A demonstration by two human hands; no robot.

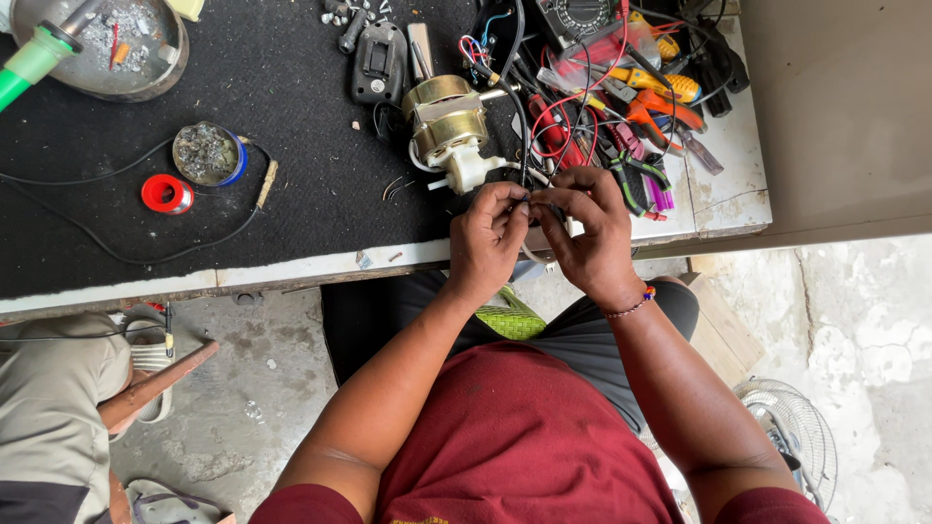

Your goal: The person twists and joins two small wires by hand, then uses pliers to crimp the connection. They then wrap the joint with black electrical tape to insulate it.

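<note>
together, both hands (539,228) pinching black wire (540,202)

Both forearms rise from the lower middle of the view and converge at the near edge of the tabletop, elbows spread wide. The left hand (488,238) is curled, knuckles up, with thumb and forefinger pinched together at the tips. The right hand (585,233) faces it, fingers bent inward in a matching pinching grip, its fingertips just touching those of the left (what lies between them is too small to tell). The right wrist is bent slightly and wears a beaded band.
</note>
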